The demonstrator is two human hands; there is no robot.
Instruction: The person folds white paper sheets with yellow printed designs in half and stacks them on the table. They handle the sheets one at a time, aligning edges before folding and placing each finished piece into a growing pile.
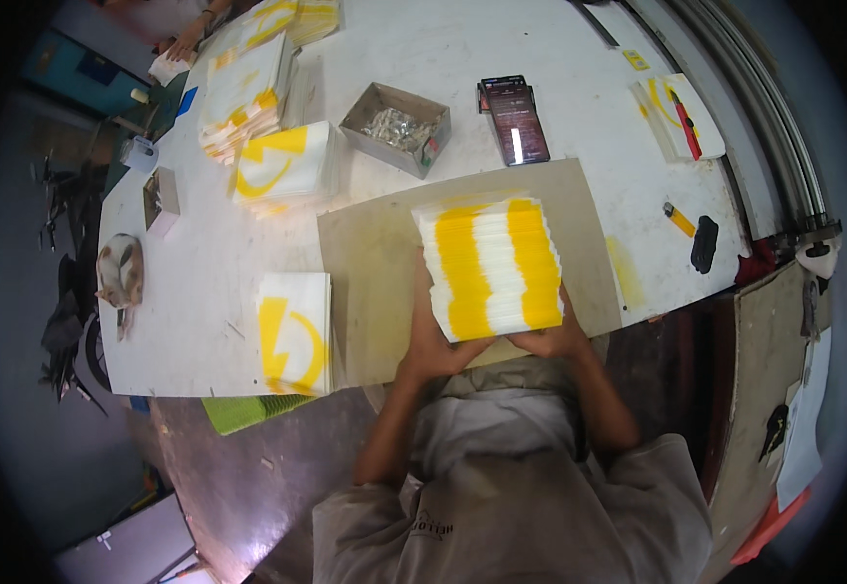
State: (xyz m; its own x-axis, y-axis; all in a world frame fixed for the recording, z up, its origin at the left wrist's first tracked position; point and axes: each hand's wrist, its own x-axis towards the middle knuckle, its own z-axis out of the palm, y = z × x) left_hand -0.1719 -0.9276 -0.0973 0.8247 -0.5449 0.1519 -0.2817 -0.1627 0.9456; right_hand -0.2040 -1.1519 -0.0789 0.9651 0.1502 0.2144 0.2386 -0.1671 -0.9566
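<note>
A thick stack of thin white sheets with yellow bands [493, 268] stands in front of me, its layered edges turned up; whether they are bags or plain sheets I cannot tell. My left hand [440, 346] grips its left side and lower corner. On the opposite side my right hand [550, 336] holds the lower right corner. Both thumbs point inward along the near edge, and most other fingers are hidden behind the stack. Under it lies a grey-brown board [373, 282]. Left of the board, a smaller white-and-yellow pile [294, 331] lies flat near the table's front edge.
More printed piles [282, 165] occupy the back left. A grey box of small bits [396, 128] and a dark phone-like slab [521, 122] lie beyond the board. At right are a red cutter [686, 127] and yellow lighter [678, 219]. A cat [120, 270] rests far left; another person's hand [186, 41] shows behind.
</note>
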